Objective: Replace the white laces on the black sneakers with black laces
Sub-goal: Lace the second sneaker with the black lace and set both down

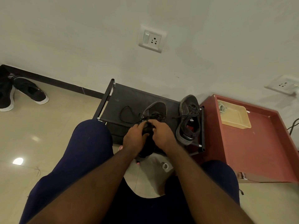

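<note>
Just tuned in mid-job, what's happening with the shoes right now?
A seated person has both hands on the near sneaker, which rests on the black shoe rack. The left hand grips its upper while the right hand pinches the black lace at the eyelets; a loose loop of that lace trails left across the rack. The other sneaker stands to the right, already laced dark.

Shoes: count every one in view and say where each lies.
4. One sneaker on the black rack, gripped by left hand and right hand; a second sneaker at the rack's right end; two dark shoes on the floor, far left. More may hide beneath the rack.
</note>
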Demonstrator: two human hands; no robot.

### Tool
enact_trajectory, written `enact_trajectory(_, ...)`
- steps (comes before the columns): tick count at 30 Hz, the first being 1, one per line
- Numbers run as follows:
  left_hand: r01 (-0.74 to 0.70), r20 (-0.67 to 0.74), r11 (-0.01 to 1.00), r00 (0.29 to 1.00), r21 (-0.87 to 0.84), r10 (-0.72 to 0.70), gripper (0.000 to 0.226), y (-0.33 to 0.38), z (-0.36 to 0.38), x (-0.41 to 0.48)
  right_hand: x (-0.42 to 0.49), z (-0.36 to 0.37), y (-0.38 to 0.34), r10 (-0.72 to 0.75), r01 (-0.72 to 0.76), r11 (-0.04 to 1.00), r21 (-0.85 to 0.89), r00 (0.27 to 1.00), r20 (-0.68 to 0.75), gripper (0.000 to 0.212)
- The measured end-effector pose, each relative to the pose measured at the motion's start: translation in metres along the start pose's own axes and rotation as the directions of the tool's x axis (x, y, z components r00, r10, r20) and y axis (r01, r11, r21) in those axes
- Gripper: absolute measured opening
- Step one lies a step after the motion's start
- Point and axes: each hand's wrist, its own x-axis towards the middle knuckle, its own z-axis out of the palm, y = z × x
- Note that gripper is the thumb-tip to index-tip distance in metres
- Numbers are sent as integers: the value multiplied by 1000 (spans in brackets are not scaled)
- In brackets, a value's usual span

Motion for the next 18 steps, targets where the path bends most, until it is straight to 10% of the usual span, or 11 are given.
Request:
enact_trajectory(6, -39, 78, 992, 996, 121, 30, 58, 0, 1, 0, -56, 30, 7, 149, -90, 963, 253, 962, -228, 42)
enact_trajectory(18, -41, 59, 986, 998, 161, 32, 50, 5, 1, 5, -47, 29, -8, 263, -273, 950, -154, 961, -82, 39)
